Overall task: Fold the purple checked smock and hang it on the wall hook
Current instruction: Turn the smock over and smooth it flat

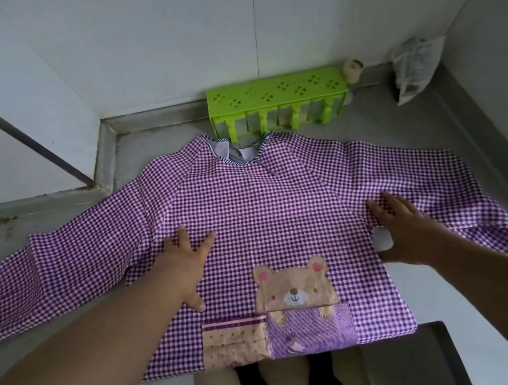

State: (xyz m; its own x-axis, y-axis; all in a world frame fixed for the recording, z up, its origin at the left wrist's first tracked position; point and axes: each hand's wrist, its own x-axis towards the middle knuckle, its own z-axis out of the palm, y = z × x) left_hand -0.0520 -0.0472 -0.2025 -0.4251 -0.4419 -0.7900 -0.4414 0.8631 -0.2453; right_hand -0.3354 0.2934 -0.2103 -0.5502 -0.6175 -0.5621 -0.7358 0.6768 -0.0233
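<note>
— Smock (248, 206) first: where does it lie?

— Spread flat, front up, on the grey counter (375, 118), collar toward the wall, hem at the near edge. Both sleeves are stretched out to the sides; the left one runs off toward the picture's left edge, the right one ends in a rumpled cuff near the counter's right side.

— And the hands?

— Left hand (188, 265) lies palm down on the cloth, on the body near the left armpit, fingers straight and spread, gripping nothing. Right hand (406, 230) rests on the cloth at the right armpit, fingers stretched forward over the sleeve seam, thumb out to the side; it presses rather than pinches. A small pale gap of counter shows just beside that thumb.

— Anything on the front of the garment?

— A bear patch (294, 287) low on the chest, peeking over a purple pocket (310, 333), with a beige patterned patch just left of it.

— Behind it?

— A green rack (279, 98) stands against the wall, just past the collar. A small round pale thing sits at its right end, too blurred to name. Farther right, a clear bag (417, 67) leans in the corner.
</note>
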